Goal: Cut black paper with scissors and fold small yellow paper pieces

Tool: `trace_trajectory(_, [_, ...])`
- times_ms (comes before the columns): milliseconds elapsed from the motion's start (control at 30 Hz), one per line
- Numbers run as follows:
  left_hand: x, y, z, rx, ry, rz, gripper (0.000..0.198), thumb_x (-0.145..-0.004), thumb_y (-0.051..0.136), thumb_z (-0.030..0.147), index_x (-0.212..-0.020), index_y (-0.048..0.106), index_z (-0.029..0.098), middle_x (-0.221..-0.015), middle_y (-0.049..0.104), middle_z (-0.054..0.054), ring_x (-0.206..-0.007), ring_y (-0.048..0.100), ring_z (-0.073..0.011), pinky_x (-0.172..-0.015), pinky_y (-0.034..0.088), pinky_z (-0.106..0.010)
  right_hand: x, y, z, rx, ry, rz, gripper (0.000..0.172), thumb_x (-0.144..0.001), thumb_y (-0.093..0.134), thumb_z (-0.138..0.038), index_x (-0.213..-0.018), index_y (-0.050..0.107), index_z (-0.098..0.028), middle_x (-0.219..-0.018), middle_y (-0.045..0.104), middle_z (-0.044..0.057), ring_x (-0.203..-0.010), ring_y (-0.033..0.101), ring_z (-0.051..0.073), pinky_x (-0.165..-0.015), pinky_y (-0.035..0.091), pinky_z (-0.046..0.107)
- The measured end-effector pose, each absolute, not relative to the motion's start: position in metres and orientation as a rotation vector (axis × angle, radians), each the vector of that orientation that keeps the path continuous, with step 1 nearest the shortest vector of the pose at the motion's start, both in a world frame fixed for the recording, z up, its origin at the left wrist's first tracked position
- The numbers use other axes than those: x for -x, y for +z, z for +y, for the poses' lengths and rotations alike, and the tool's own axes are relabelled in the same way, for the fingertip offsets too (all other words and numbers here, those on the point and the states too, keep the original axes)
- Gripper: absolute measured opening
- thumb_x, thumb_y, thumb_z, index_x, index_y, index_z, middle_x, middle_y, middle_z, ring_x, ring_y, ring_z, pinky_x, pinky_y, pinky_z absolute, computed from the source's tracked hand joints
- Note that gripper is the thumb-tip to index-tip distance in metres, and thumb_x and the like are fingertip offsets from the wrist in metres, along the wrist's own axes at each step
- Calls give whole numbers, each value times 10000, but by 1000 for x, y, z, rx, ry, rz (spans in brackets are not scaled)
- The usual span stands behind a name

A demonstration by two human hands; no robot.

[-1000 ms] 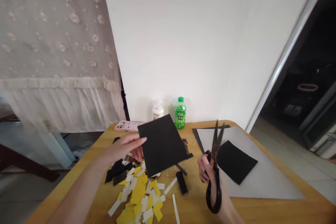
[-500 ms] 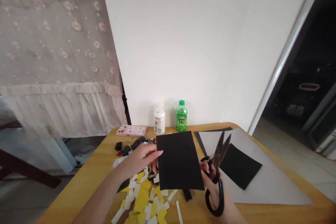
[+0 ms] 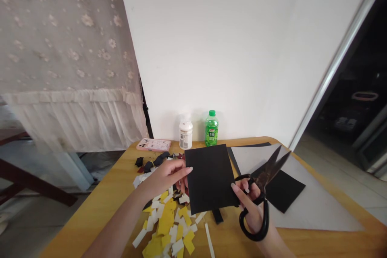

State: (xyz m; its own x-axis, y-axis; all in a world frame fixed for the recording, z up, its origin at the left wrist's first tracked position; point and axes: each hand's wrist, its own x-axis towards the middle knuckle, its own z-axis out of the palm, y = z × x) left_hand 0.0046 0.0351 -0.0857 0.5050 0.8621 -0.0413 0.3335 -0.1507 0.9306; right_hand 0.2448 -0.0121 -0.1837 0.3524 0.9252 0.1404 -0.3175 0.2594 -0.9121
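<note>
A black sheet of paper (image 3: 211,179) is held up over the table, tilted toward me. My left hand (image 3: 173,175) pinches its left edge, thumb in front and fingers behind. At the lower right edge, my right hand (image 3: 249,197) touches the sheet with its thumb while gripping black-handled scissors (image 3: 266,177). The scissor blades stand apart, pointing up and right, away from the sheet. Behind the blades, a smaller black paper piece (image 3: 287,191) lies on a large grey-white sheet (image 3: 314,213).
Yellow and white paper scraps (image 3: 169,221) lie heaped below my left hand, with dark scraps (image 3: 151,163) farther back. Along the wall stand a white bottle (image 3: 185,135) and a green drink bottle (image 3: 211,129). A pink phone (image 3: 153,144) rests at the back left of the wooden table (image 3: 99,209).
My right thumb has come onto the front of the black sheet. The scissors have swung to the right, their blades leaning farther from the sheet. The whole view has shifted slightly.
</note>
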Motion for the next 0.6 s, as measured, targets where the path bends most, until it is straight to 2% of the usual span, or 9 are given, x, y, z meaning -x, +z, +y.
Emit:
trace_trajectory(367, [-8,-87,33,-1660,539,950,439,-808,653,632,-796,599,197,-677,680,-1,-620,641,-170,-625,485,-292,-245,-183,-12,924,1002,-719,548,-605,905,-504,-678,441,-222,-635,550,-51,-489,418,80,-395,354,165])
trace_trajectory(600, [-4,-95,36,-1665,425,866,430,-770,717,612,-887,682,200,-780,693,0,-704,650,-165,-666,472,-274,-241,-173,-13,913,1028,-643,613,-507,944,-519,-655,434,-213,-613,542,-56,-471,396,63,-382,334,148])
